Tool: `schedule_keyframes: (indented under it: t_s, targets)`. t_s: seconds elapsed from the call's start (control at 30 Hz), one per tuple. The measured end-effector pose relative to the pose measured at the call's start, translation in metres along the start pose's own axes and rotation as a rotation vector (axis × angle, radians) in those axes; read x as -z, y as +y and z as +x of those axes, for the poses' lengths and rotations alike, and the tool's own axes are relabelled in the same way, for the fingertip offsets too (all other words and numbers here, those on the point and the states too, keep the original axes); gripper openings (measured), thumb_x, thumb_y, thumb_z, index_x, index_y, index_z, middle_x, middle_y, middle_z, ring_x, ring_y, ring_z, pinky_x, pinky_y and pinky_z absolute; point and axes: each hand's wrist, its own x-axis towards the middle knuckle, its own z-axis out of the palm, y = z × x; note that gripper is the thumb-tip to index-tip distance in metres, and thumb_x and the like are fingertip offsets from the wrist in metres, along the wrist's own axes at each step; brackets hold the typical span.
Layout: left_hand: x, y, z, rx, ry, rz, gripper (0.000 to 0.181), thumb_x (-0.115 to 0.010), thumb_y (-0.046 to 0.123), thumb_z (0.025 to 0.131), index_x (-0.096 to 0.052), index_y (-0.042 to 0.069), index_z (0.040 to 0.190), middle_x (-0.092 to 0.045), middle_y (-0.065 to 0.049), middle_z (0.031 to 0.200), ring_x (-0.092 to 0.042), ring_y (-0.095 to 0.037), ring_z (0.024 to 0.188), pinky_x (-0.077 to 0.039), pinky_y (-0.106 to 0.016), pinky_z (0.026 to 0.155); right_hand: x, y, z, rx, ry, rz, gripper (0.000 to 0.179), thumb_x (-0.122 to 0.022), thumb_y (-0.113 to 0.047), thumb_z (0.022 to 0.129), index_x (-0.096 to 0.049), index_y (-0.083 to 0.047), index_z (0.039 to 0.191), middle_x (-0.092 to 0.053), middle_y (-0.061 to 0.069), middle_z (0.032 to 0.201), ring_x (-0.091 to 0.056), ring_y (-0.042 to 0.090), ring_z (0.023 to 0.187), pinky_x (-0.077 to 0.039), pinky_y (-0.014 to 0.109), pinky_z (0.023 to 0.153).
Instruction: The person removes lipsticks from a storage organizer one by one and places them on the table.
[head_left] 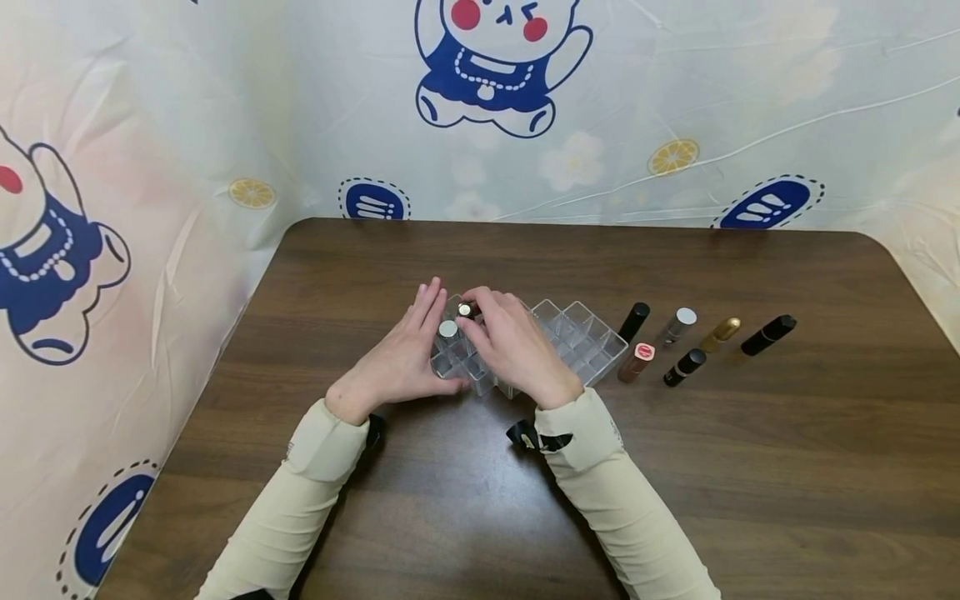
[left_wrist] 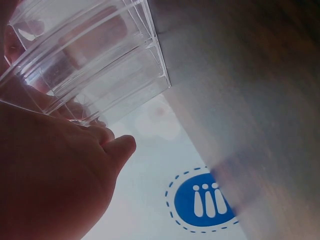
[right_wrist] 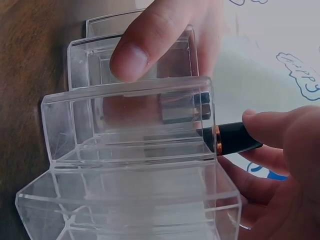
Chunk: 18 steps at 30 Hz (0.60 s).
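Observation:
A clear tiered organizer [head_left: 588, 346] with many small compartments stands on the table between the hands. My right hand [head_left: 517, 342] reaches over it and pinches a black lipstick tube [right_wrist: 237, 138] with a gold ring. The tube's lower end is inside a compartment at the left end. Beside it, a silver-capped tube [head_left: 447, 329] stands in another compartment. My left hand [head_left: 405, 358] rests against the organizer's left end, fingers straight, thumb spread along the near side. The right wrist view shows the left thumb [right_wrist: 131, 60] over the clear plastic.
Right of the organizer stand a black tube [head_left: 634, 321], a brown tube [head_left: 636, 363], a silver-capped tube [head_left: 678, 325], a gold tube [head_left: 722, 334] and two more black tubes [head_left: 684, 367]. The brown wooden table [head_left: 750, 467] meets a patterned curtain [head_left: 315, 108] behind.

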Motion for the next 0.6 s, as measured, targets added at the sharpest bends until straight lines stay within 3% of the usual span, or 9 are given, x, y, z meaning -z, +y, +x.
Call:
schedule_keyframes:
  t_s: [0.23, 0.6]
  targets:
    - [0.0002, 0.0002, -0.0009, 0.002, -0.003, 0.001, 0.122, -0.075, 0.055, 0.073, -0.001, 0.004, 0.155, 0.017, -0.005, 0.163, 0.008, -0.029, 0.151, -0.016, -0.051, 0.12, 0.0006, -0.0015, -0.0007, -0.017, -0.031, -0.009, 0.031, -0.058, -0.025, 0.097, -0.06, -0.007, 0.122, -0.066, 0.006, 0.116, -0.056, 0.022, 0.102, -0.049, 0.036, 0.087]
    - [-0.0004, 0.0001, -0.0007, -0.006, 0.009, 0.002, 0.122, -0.076, 0.054, 0.072, -0.002, 0.002, 0.155, 0.016, -0.006, 0.163, 0.007, -0.031, 0.151, -0.017, -0.052, 0.12, 0.0003, 0.0007, -0.001, 0.03, -0.015, -0.06, 0.028, -0.062, -0.015, 0.093, -0.061, -0.006, 0.12, -0.066, 0.008, 0.113, -0.057, 0.025, 0.104, -0.048, 0.037, 0.094]
